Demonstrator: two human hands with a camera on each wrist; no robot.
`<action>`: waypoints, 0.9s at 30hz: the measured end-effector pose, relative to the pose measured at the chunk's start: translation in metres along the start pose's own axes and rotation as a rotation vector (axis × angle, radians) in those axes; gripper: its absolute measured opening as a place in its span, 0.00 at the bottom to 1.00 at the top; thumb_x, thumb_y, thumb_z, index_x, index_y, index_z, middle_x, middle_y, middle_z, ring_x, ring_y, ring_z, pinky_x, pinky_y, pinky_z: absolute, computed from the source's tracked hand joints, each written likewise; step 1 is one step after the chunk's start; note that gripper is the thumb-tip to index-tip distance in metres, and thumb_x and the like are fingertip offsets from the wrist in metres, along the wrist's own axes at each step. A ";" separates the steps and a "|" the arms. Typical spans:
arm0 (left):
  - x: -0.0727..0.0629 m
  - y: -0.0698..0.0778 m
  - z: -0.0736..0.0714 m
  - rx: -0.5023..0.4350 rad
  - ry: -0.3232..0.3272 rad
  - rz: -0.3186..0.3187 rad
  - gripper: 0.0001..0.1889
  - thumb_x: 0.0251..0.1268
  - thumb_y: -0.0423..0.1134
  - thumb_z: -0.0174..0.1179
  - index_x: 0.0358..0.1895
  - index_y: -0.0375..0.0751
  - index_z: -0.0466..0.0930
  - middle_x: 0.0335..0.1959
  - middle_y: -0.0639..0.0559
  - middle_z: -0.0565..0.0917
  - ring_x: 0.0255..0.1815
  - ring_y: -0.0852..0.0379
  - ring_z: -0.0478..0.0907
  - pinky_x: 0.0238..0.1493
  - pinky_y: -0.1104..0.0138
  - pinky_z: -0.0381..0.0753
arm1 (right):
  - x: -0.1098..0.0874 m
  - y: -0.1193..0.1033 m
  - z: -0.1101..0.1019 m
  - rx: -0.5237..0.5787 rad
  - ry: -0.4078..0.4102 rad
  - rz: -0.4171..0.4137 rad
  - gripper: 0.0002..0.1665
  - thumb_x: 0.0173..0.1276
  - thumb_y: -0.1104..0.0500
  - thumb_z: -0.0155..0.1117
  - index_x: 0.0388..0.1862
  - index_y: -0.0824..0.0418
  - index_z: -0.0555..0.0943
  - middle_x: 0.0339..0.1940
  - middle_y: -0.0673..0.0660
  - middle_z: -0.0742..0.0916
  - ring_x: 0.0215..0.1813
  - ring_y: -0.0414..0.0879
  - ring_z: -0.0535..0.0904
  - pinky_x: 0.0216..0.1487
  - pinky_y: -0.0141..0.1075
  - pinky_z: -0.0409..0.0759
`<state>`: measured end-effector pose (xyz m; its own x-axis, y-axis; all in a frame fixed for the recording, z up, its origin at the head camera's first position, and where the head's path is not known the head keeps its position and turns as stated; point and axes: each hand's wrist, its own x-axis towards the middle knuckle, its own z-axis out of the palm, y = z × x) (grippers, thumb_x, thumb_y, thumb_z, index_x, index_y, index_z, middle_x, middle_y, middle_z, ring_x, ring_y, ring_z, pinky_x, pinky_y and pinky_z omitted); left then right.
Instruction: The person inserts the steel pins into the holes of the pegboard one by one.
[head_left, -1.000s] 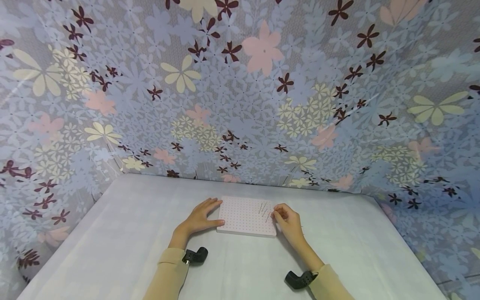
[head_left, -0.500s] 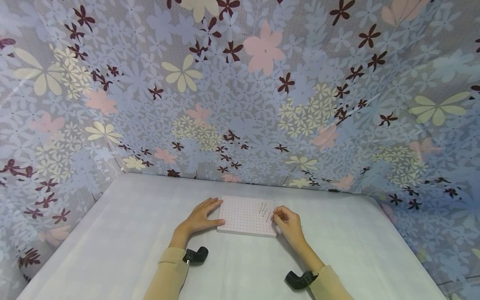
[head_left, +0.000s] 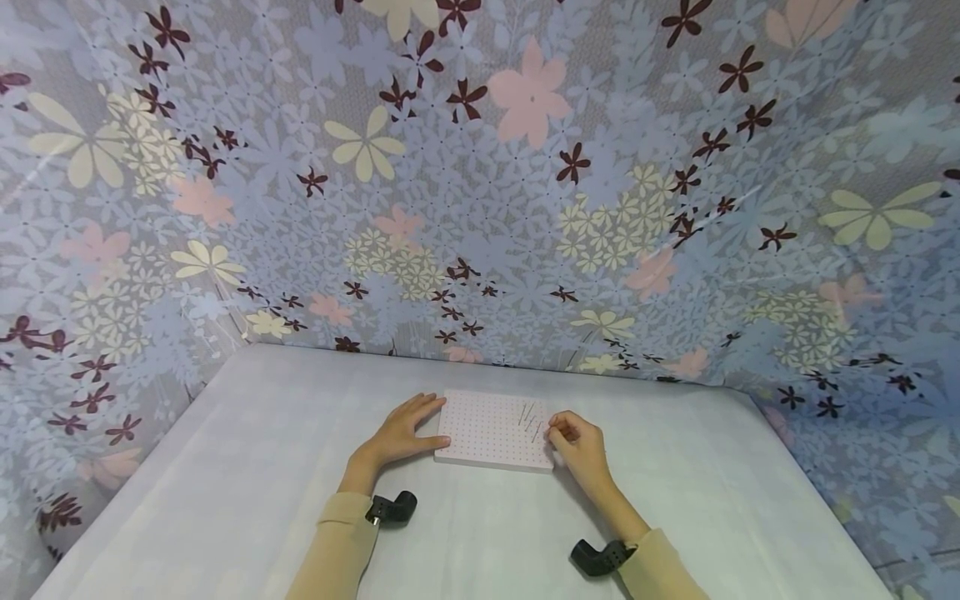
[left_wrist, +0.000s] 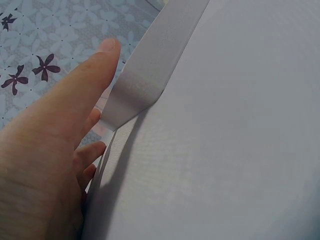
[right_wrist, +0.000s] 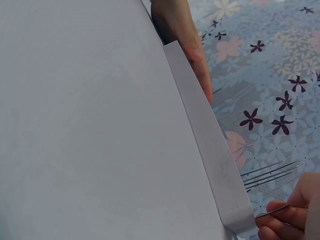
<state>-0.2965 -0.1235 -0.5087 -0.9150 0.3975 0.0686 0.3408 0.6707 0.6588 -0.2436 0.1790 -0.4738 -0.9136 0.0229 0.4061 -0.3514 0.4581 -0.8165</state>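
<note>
In the head view, a white board [head_left: 480, 433] dotted with a grid lies flat on a pale table [head_left: 480, 533], low in the centre of the frame. The left forearm, in a beige sleeve [head_left: 337, 542], rises from the bottom edge left of centre. Its left hand [head_left: 397, 435] is spread wide, palm toward the board, with thumb and fingertips at the board's left edge. The right forearm slants up and leftward from the lower right. Its right hand [head_left: 582, 448] is bent inward at the board's right edge, thumb and fingers drawn into a narrow pinch. The right wrist view, at lower right, shows that pinch holding a thin dark pin [right_wrist: 272, 212]. Several slender pins [head_left: 522, 415] stand tilted in the board's upper right area, just beside the right hand.
</note>
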 end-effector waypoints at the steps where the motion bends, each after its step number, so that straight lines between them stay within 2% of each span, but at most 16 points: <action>1: 0.000 0.000 0.000 0.000 0.000 0.002 0.40 0.54 0.55 0.66 0.71 0.49 0.63 0.74 0.42 0.61 0.77 0.39 0.51 0.73 0.40 0.49 | 0.000 0.002 0.000 0.005 0.004 -0.009 0.04 0.58 0.76 0.58 0.29 0.73 0.79 0.26 0.67 0.85 0.26 0.37 0.77 0.30 0.23 0.77; 5: 0.001 0.000 0.000 -0.006 -0.001 0.004 0.40 0.54 0.54 0.66 0.71 0.48 0.63 0.74 0.42 0.60 0.77 0.39 0.50 0.74 0.40 0.48 | 0.003 0.019 0.004 0.023 0.016 -0.005 0.03 0.60 0.74 0.60 0.30 0.71 0.81 0.28 0.67 0.86 0.28 0.38 0.80 0.32 0.22 0.78; 9: 0.001 0.000 0.000 -0.009 0.000 0.003 0.40 0.55 0.54 0.66 0.71 0.48 0.63 0.74 0.41 0.60 0.77 0.39 0.50 0.74 0.40 0.48 | 0.005 0.035 0.007 0.045 0.003 -0.010 0.04 0.62 0.72 0.62 0.30 0.67 0.82 0.29 0.63 0.87 0.30 0.35 0.81 0.35 0.22 0.79; 12: 0.001 0.000 0.000 -0.009 0.001 0.003 0.40 0.55 0.55 0.66 0.71 0.48 0.63 0.74 0.41 0.60 0.77 0.39 0.51 0.74 0.40 0.49 | 0.005 0.038 0.008 0.060 -0.031 -0.065 0.04 0.62 0.71 0.63 0.30 0.66 0.83 0.29 0.62 0.88 0.30 0.35 0.81 0.36 0.23 0.80; 15: 0.001 0.000 0.000 -0.005 0.000 0.001 0.40 0.54 0.55 0.66 0.71 0.49 0.63 0.74 0.42 0.60 0.77 0.39 0.51 0.74 0.40 0.48 | 0.005 0.040 0.010 0.057 -0.052 -0.123 0.03 0.60 0.71 0.65 0.30 0.66 0.83 0.29 0.62 0.88 0.31 0.40 0.82 0.36 0.25 0.80; 18: 0.001 0.000 0.000 -0.003 -0.004 -0.003 0.40 0.54 0.56 0.66 0.71 0.49 0.63 0.75 0.43 0.60 0.77 0.40 0.50 0.74 0.40 0.48 | 0.005 0.042 0.011 0.017 -0.055 -0.156 0.04 0.59 0.71 0.65 0.30 0.64 0.84 0.29 0.60 0.88 0.31 0.41 0.82 0.36 0.27 0.80; 23: 0.001 -0.001 0.000 -0.010 -0.003 -0.005 0.39 0.55 0.55 0.66 0.71 0.49 0.63 0.75 0.43 0.60 0.77 0.40 0.50 0.74 0.40 0.48 | 0.005 0.042 0.010 -0.060 -0.068 -0.130 0.05 0.60 0.70 0.65 0.30 0.62 0.84 0.29 0.55 0.88 0.33 0.33 0.79 0.38 0.27 0.80; 27: 0.001 0.000 0.001 -0.013 0.008 0.004 0.39 0.55 0.54 0.66 0.70 0.48 0.64 0.74 0.42 0.61 0.77 0.40 0.51 0.74 0.41 0.49 | 0.005 0.043 0.010 -0.065 -0.078 -0.095 0.04 0.60 0.70 0.65 0.32 0.63 0.84 0.30 0.55 0.88 0.33 0.32 0.79 0.39 0.28 0.81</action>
<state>-0.2972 -0.1229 -0.5096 -0.9155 0.3949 0.0768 0.3413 0.6612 0.6681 -0.2655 0.1901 -0.5103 -0.8910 -0.0913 0.4447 -0.4251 0.5116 -0.7467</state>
